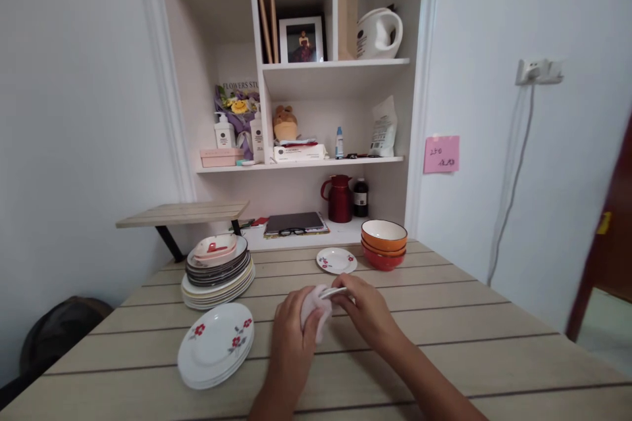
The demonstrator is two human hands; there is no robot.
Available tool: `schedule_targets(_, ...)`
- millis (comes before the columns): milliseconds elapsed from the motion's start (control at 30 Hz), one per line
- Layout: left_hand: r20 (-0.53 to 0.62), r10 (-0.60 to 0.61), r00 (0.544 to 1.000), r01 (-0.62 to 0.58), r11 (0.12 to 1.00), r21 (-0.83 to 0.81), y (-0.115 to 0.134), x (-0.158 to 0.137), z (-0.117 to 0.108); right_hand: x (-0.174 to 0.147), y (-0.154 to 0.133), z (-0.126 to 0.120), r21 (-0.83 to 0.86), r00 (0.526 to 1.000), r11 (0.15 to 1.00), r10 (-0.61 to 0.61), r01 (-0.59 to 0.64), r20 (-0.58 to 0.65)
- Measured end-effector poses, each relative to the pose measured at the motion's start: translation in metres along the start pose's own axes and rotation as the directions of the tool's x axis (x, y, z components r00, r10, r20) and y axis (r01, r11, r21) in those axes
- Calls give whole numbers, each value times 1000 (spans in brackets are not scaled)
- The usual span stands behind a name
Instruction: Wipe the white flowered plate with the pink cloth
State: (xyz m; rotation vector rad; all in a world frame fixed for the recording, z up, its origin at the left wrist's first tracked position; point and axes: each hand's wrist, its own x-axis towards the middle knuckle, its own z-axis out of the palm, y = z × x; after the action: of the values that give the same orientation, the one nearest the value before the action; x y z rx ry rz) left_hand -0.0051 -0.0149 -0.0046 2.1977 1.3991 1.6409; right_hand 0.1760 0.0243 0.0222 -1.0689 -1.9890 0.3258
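Note:
Over the middle of the table, my left hand (296, 322) is closed round a pale pink cloth (316, 312) folded against a small white plate (332, 291). The plate is seen almost edge-on, so most of its face is hidden. My right hand (364, 308) pinches the plate's right side between thumb and fingers. Just beyond my hands lies another small white plate (336, 260) with red flowers. To the left of my left hand is a stack of larger flowered plates (216, 345).
A tall stack of mixed plates (217, 276) with small pink dishes on top stands at left, near a raised wooden shelf (182, 213). Orange and red bowls (384, 245) are stacked at back right. Behind are a closed laptop (293, 222), glasses and a red jug (340, 199).

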Motion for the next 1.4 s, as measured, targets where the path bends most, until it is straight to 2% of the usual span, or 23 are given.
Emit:
schedule_targets(133,-124,87,988,-61,978,199,-1,2,1,0,-3,1,-93,999,995,-28,31,33)
schedule_targets(233,-150,146,978,-104,961,258,-1,2,1,0,-4,1,-124,995,988,-92,96,35)
schedule_targets(333,-164,143,976,-95,958,271,0,2,0,0,-3,0,-152,985,973,-171,174,32)
schedule_targets(500,-120,31,992,-20,995,93,1,4,0,-1,-6,-4,-60,978,976,-205,208,49)
schedule_targets(667,-58,-135,989,133,990,-38,3,5,0,-2,-11,-5,122,991,987,-116,107,70)
schedule_targets(800,-28,-242,970,238,965,-106,6,7,-2,-3,-13,3,317,998,948,-41,21,56)
schedule_targets(967,-93,-363,927,330,909,-256,12,12,-5,-5,-14,19,602,994,791,105,-107,38)
schedule_targets(1133,-68,-557,828,454,737,-500,17,15,-5,-5,-24,24,815,970,543,226,-201,89)
schedule_targets(1200,-55,-606,793,474,672,-569,16,15,-4,-5,-28,25,877,958,436,272,-204,88)
schedule_targets(1400,-21,-654,756,493,590,-639,10,9,4,-8,-34,37,961,924,204,369,-186,100)
